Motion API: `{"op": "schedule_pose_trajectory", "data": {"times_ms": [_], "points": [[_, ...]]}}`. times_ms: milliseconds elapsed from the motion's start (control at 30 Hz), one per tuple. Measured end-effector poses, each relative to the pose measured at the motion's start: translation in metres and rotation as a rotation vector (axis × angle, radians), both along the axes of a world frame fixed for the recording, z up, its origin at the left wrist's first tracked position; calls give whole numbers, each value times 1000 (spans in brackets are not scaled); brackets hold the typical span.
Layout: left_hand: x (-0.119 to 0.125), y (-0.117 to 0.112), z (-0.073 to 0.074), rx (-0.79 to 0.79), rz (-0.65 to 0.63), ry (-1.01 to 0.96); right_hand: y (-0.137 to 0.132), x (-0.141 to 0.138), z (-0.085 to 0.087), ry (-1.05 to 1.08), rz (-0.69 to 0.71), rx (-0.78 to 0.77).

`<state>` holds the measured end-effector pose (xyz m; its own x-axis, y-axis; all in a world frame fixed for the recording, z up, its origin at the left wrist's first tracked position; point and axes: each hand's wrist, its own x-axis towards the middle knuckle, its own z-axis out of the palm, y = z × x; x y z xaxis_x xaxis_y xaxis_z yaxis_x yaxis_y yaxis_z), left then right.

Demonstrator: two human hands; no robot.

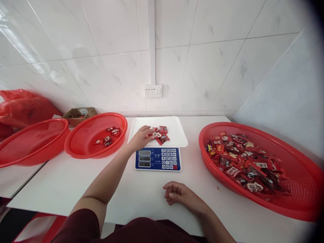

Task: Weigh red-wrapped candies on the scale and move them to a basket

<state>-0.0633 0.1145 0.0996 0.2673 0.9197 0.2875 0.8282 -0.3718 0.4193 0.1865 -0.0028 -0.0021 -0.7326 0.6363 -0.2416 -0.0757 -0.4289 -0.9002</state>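
My left hand reaches over the white tray of the scale, its thumb and fingers closed around part of a small pile of red-wrapped snack packets. Under the tray sits the scale's blue panel, with three small displays and a keypad; the digits are too faint to read surely. My right hand hovers near the front of the white table, fingers loosely curled and a little apart, with nothing visible in it.
At right stands a large red basket holding many wrapped snacks. Another red basket at left holds several packets. Beyond it are a third basket, a cardboard box and red plastic bags. A socket is on the wall.
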Motion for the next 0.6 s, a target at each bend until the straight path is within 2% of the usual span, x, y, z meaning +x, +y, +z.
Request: {"op": "schedule_pose_trajectory", "data": {"times_ms": [133,267,600], "points": [[12,-1,-4,12,-126,117,0,0,-1,5,-3,-6],[18,-1,-6,-37,-159,177,0,0,-1,12,-8,-2],[4,-7,-7,32,-205,142,-1,1,5,-12,-7,-8]]}}
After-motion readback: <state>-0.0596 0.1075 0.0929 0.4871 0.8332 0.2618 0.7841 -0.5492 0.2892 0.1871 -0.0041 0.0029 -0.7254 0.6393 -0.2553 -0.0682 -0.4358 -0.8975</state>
